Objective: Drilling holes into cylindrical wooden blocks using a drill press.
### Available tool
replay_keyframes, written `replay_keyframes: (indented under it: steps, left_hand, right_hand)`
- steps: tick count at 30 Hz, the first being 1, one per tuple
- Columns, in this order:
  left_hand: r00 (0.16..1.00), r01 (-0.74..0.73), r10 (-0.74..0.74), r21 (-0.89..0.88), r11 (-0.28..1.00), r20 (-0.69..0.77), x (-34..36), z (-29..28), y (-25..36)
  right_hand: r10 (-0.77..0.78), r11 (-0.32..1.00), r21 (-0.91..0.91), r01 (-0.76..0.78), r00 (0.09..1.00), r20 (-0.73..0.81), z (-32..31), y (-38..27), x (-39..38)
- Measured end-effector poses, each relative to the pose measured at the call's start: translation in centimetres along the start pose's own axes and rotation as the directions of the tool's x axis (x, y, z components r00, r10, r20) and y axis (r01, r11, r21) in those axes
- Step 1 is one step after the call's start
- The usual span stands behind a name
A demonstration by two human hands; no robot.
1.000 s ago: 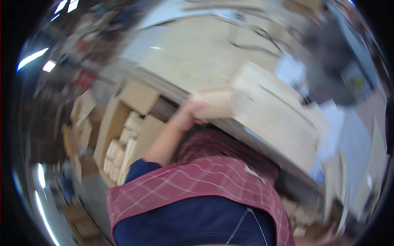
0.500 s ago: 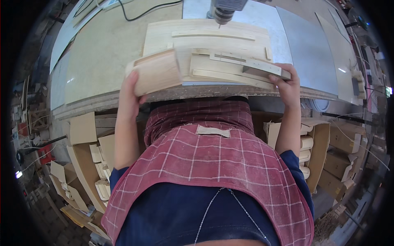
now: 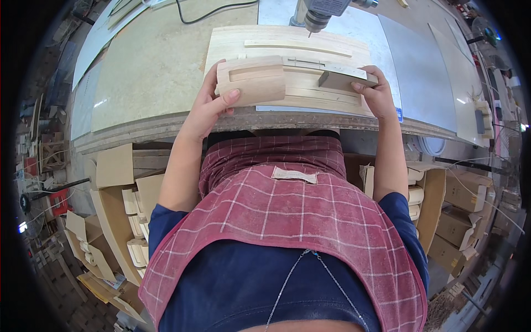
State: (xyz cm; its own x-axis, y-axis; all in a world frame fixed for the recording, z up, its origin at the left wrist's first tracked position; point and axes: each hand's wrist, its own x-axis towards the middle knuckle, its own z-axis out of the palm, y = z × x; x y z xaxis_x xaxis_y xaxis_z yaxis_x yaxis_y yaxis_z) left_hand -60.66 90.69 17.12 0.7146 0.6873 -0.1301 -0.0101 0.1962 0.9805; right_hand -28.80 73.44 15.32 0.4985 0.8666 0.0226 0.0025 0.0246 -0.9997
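My left hand [image 3: 218,102] grips a pale wooden block [image 3: 251,83] with a long recess in its top, its thumb on the near face. The block rests against the left end of a wooden fixture [image 3: 326,96] with strips on a board [image 3: 287,34]. My right hand [image 3: 376,94] is closed on the right end of a slotted pale bar [image 3: 310,63] with a dark, flat side piece [image 3: 340,80]. A drill head [image 3: 318,16] with a thin bit hangs just beyond the board.
Large sheets [image 3: 138,72] cover the worktop, with a black cord [image 3: 196,19] at the back. Below the near edge stand open cardboard boxes [image 3: 110,210] of wooden pieces on the left and more boxes [image 3: 456,193] on the right. A white bucket [image 3: 431,144] sits under the bench.
The view has swung round and steadied to face the drill. Since half a second ago, my left hand has moved the block right and up, up to the fixture; my right hand moved slightly up.
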Motion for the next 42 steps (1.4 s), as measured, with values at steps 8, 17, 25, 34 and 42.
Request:
replay_keyframes:
  steps: [8,17,25,34,42]
  left_hand:
    - [0.998,-0.042,0.029,0.220,0.975,0.063,2.0,-0.8,1.5]
    - [0.956,0.256,-0.286,0.279,0.925,0.071,3.5,-1.5,2.5]
    - [0.982,0.066,-0.135,0.432,0.899,0.131,3.5,-1.7,2.3]
    - [0.975,0.089,-0.168,0.431,0.898,0.147,3.9,0.1,2.1]
    - [0.965,-0.261,0.167,0.685,0.680,0.202,4.6,5.0,-1.5]
  right_hand:
    - [-0.005,1.000,0.003,0.005,1.000,0.017,-0.5,0.4,0.6]
    - [-0.011,1.000,0.016,0.010,0.999,0.045,-0.7,0.6,0.9]
    - [0.005,0.997,0.071,-0.008,0.999,0.044,-1.0,0.7,1.1]
    - [-0.013,1.000,0.011,0.013,0.999,0.040,-0.8,0.7,0.9]
    - [0.004,0.995,-0.098,0.000,0.999,0.040,0.4,0.4,0.1]
